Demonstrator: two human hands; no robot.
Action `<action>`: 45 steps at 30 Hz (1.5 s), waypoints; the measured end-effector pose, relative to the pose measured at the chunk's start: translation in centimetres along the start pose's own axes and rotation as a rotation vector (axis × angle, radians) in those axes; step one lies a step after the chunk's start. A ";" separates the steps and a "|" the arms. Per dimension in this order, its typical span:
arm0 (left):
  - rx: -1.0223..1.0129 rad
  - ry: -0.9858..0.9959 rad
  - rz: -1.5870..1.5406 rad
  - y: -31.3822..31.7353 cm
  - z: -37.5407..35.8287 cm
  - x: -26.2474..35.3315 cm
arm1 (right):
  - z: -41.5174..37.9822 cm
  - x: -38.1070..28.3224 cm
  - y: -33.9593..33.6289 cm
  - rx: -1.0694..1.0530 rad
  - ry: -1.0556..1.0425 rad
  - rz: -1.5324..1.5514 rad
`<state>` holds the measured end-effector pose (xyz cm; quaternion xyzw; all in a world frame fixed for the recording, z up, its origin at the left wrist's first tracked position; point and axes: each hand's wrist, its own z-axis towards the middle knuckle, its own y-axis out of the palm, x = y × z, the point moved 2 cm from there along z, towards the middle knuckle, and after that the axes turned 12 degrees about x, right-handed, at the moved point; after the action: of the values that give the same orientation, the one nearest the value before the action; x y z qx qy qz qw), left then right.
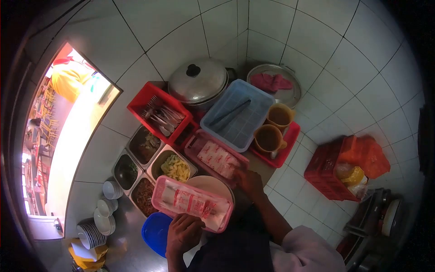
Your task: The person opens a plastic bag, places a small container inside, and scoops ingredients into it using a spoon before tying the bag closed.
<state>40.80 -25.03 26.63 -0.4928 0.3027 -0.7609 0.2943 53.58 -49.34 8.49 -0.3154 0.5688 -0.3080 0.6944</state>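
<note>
My left hand [185,231] is closed on the near edge of a pink plastic container [158,192], which is tilted. Inside it lie white packets with red print [192,202]. My right hand [248,182] is at the near right corner of a second pink container [195,144], which holds a stack of similar white-and-red packets [215,158]. Its fingers are bent over the packets' end, and I cannot make out what is between them. A round pale dish [213,182] is partly hidden under the first container.
Steel food pans hold yellow chunks [175,168] and shredded brown food [144,196]. Around them are a red cutlery box [147,86], a lidded pot [197,81], a blue-lidded box [235,113], brown jugs [268,137], a blue bowl [156,235], stacked plates [90,236] and a red crate [324,170].
</note>
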 end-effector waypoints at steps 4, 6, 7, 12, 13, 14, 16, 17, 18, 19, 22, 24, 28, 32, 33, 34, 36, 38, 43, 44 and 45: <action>-0.018 0.015 -0.012 0.0 0.0 0.2 | 0.1 0.1 1.3 0.086 -0.102 -0.013; -0.018 0.016 -0.010 0.1 0.0 0.2 | 0.5 0.3 1.7 0.148 -0.118 -0.034; -0.019 0.014 -0.006 0.2 -0.1 0.1 | 0.7 0.2 1.8 0.192 -0.127 -0.031; -0.019 -0.014 0.003 0.1 -0.3 0.1 | 0.7 0.4 2.3 0.274 -0.164 -0.033; -0.022 -0.014 0.002 0.1 -0.3 0.2 | 0.6 0.2 2.1 0.262 -0.178 -0.038; -0.024 -0.014 0.001 0.2 -0.3 0.2 | 0.7 0.1 1.9 0.251 -0.192 -0.042; -0.029 -0.011 -0.002 0.3 -0.2 0.2 | 0.7 1.0 3.0 0.238 -0.258 -0.026; -0.033 -0.007 -0.005 0.4 -0.1 0.3 | 0.7 1.4 3.5 0.233 -0.289 -0.019; -0.031 -0.002 -0.008 0.4 -0.1 0.3 | 0.7 1.3 3.4 0.232 -0.286 -0.015; -0.031 0.002 -0.012 0.4 -0.1 0.3 | 0.8 1.1 3.4 0.230 -0.283 -0.011; -0.036 0.010 -0.008 0.5 0.2 0.4 | 1.1 0.5 3.0 0.269 -0.308 -0.026; -0.044 0.017 -0.001 0.5 0.4 0.5 | 1.2 0.4 2.9 0.285 -0.339 -0.041; -0.057 0.039 -0.035 0.7 1.2 0.6 | 1.0 0.5 2.7 0.332 -0.396 0.037; -0.057 -0.063 0.030 1.2 3.7 1.3 | 1.4 -2.0 0.3 0.390 -0.406 0.176; -0.079 -0.078 0.064 1.3 4.7 1.5 | 1.6 -2.8 -0.5 0.403 -0.396 0.197; -0.101 -0.091 0.097 1.4 5.9 1.7 | 1.9 -3.5 -1.3 0.420 -0.387 0.217; -0.109 -0.099 0.127 1.9 7.8 1.8 | 2.3 -4.7 -2.5 0.449 -0.354 0.230; -0.079 -0.090 0.122 3.2 9.1 1.2 | 2.5 -5.5 -3.5 0.458 -0.303 0.243; -0.016 0.010 0.152 6.4 11.7 0.3 | 2.6 -8.8 -7.8 0.330 -0.060 0.504; 0.014 0.041 0.161 6.8 12.1 0.0 | 2.5 -9.4 -8.6 0.282 0.015 0.582; 0.001 0.045 0.130 7.2 12.5 -0.5 | 2.6 -9.8 -9.2 0.300 0.006 0.610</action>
<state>53.64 -31.44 25.12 -0.4546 0.3403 -0.7511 0.3366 53.88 -47.01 21.94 -0.0243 0.5875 -0.1673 0.7914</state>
